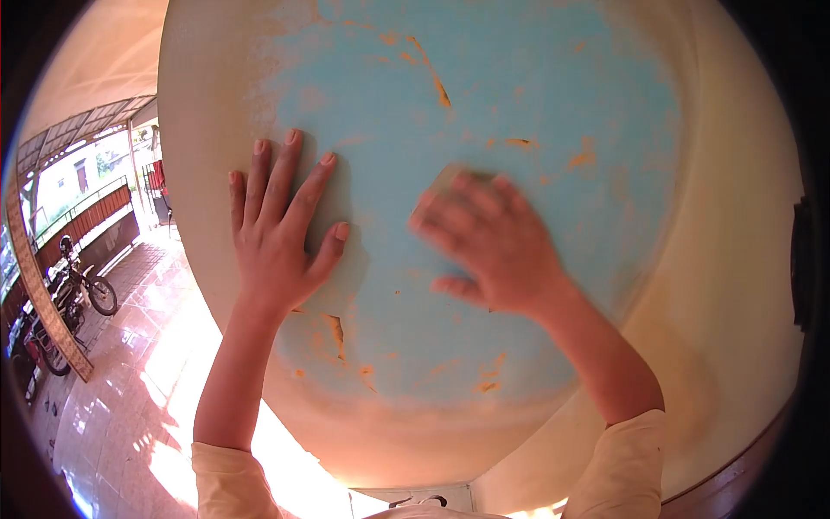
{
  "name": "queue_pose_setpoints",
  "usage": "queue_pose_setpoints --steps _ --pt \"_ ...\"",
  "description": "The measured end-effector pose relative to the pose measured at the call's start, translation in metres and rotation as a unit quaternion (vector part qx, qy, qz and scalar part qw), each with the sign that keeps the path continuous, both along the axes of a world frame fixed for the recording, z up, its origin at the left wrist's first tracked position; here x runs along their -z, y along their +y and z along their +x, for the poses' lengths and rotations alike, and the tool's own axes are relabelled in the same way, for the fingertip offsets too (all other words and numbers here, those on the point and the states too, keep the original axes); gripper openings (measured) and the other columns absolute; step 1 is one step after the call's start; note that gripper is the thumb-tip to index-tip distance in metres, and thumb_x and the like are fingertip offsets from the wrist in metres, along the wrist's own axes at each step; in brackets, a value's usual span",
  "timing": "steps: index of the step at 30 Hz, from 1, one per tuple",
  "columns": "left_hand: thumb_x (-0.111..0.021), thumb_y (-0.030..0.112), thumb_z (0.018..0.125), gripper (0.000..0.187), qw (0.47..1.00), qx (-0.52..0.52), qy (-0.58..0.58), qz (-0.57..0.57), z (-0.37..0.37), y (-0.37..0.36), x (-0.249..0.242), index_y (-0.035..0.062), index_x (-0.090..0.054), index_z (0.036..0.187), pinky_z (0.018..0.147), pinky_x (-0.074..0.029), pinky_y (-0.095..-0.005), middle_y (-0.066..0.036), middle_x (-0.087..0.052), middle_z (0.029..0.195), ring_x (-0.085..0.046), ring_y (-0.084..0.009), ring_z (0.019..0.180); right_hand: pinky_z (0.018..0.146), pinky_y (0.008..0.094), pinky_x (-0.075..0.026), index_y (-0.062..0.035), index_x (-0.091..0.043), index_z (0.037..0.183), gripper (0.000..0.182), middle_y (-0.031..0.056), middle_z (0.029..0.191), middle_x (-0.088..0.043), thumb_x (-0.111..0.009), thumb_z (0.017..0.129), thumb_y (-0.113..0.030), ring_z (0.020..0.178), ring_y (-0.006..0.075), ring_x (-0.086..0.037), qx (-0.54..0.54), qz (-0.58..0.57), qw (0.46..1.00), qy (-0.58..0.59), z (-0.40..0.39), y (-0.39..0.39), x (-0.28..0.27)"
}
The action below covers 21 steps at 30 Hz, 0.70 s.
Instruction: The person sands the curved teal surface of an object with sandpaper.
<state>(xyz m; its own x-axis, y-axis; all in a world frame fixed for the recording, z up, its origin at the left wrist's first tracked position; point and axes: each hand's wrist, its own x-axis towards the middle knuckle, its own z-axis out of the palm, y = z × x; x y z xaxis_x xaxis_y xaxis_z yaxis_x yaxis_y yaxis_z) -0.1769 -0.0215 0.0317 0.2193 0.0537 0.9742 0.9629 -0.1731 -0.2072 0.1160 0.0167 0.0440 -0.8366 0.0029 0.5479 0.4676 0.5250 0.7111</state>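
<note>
The left hand (281, 233) lies flat against the wall (519, 112), fingers spread wide, its grip released and holding nothing, the palm pressed on the edge of the pale blue paint patch (536, 156). Just to the right of it, the right hand (488, 246) is blurred in motion, its grip clenched over a small sanding block (450, 180) that peeks out above the fingertips (only a greyish corner of it shows), pressed to the blue paint. Around both grips the paint is worn: orange-brown scrapes (335, 333) sit below the left wrist, and more streak above the right hand. Beyond the blue patch the wall goes cream. Cream sleeves (627, 467) cover both forearms lower down. Far off to the left of the left grip, a motorcycle (82, 285) stands on sunlit floor tiles (147, 346).
</note>
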Motion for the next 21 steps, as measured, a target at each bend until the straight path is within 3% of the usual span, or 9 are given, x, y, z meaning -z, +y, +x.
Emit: queue_pose_setpoints --steps 2,3,5,9,11,12,15,18,21 --pt "-0.061 0.044 0.092 0.057 1.0 -0.011 0.009 0.0 -0.004 -0.001 -0.005 0.0255 -0.058 0.146 0.12 -0.02 -0.0625 -0.009 -0.042 0.162 -0.032 -0.0379 0.152 0.122 0.0566 -0.022 -0.0227 -0.045 0.152 0.072 0.0008 0.158 -0.041 -0.062 0.091 -0.056 0.147 0.0294 -0.033 0.063 0.081 0.981 0.164 0.013 0.005 -0.035" --pt "-0.061 0.044 0.092 0.057 1.0 -0.02 0.016 -0.001 -0.005 -0.001 -0.007 0.0257 -0.058 0.146 0.12 -0.02 -0.0625 -0.009 -0.041 0.162 -0.032 -0.0379 0.152 0.122 0.0566 -0.022 -0.0227 -0.045 0.152 0.072 0.0008 0.158 -0.041 -0.062 0.091 -0.056 0.147 0.0294 -0.033 0.061 0.082 0.981 0.163 0.013 0.009 -0.041" --pt "-0.057 0.047 0.094 0.058 0.999 -0.028 0.016 -0.002 -0.009 0.001 -0.018 0.023 -0.056 0.148 0.122 -0.018 -0.0606 -0.01 -0.039 0.163 -0.03 -0.0381 0.153 0.122 0.0572 -0.023 -0.0237 -0.045 0.152 0.07 0.0 0.159 -0.04 -0.062 0.091 -0.054 0.148 0.0291 -0.033 0.069 0.119 0.95 0.28 0.012 0.014 -0.049" --pt "-0.053 0.05 0.097 0.062 0.998 -0.049 0.021 0.014 -0.023 -0.001 -0.049 0.023 -0.051 0.152 0.124 -0.015 -0.0579 -0.008 -0.035 0.166 -0.026 -0.0359 0.154 0.121 0.0572 -0.023 -0.0235 -0.045 0.152 0.067 0.0019 0.157 -0.04 -0.062 0.093 -0.051 0.148 0.0307 -0.033 0.036 0.025 0.988 0.148 -0.026 -0.002 -0.008" --pt "-0.056 0.051 0.095 0.06 0.998 -0.037 0.018 0.053 -0.031 0.003 -0.065 0.0285 -0.052 0.151 0.123 -0.018 -0.0585 -0.005 -0.038 0.164 -0.031 -0.034 0.152 0.121 0.0579 -0.023 -0.0223 -0.045 0.152 0.068 0.0064 0.154 -0.041 -0.064 0.092 -0.049 0.147 0.0323 -0.032 -0.017 -0.019 1.0 0.012 -0.033 -0.003 -0.003" --pt "-0.056 0.051 0.095 0.06 0.998 -0.036 0.02 0.054 -0.036 0.005 -0.073 0.0285 -0.052 0.151 0.123 -0.018 -0.0585 -0.005 -0.038 0.164 -0.031 -0.034 0.152 0.121 0.0579 -0.023 -0.0223 -0.045 0.152 0.068 0.0064 0.154 -0.041 -0.064 0.092 -0.049 0.147 0.0323 -0.032 -0.016 -0.018 1.0 0.014 -0.03 -0.003 -0.013" --pt "-0.052 0.049 0.098 0.057 0.996 -0.052 0.008 0.078 -0.046 0.007 -0.083 0.03 -0.05 0.152 0.124 -0.017 -0.0563 -0.004 -0.038 0.164 -0.03 -0.0333 0.153 0.12 0.0599 -0.024 -0.0212 -0.045 0.151 0.074 0.0107 0.15 -0.044 -0.07 0.087 -0.049 0.145 0.0355 -0.034 0.028 0.1 0.97 0.219 -0.017 0.005 -0.067" --pt "-0.052 0.048 0.098 0.056 0.996 -0.046 0.003 0.079 -0.042 0.007 -0.08 0.0298 -0.05 0.152 0.124 -0.017 -0.0563 -0.004 -0.039 0.164 -0.03 -0.0331 0.153 0.119 0.059 -0.025 -0.022 -0.046 0.152 0.069 0.0119 0.149 -0.044 -0.062 0.092 -0.052 0.143 0.0366 -0.035 0.02 0.088 0.976 0.197 -0.037 -0.002 -0.056" --pt "-0.052 0.047 0.098 0.055 0.996 -0.038 0.002 0.08 -0.044 0.008 -0.077 0.0293 -0.051 0.151 0.124 -0.017 -0.0571 -0.004 -0.039 0.163 -0.03 -0.0331 0.153 0.121 0.0545 -0.024 -0.0218 -0.046 0.151 0.07 0.0072 0.151 -0.044 -0.063 0.091 -0.053 0.145 0.0316 -0.034 -0.015 0.038 0.997 0.067 -0.06 -0.006 -0.024"
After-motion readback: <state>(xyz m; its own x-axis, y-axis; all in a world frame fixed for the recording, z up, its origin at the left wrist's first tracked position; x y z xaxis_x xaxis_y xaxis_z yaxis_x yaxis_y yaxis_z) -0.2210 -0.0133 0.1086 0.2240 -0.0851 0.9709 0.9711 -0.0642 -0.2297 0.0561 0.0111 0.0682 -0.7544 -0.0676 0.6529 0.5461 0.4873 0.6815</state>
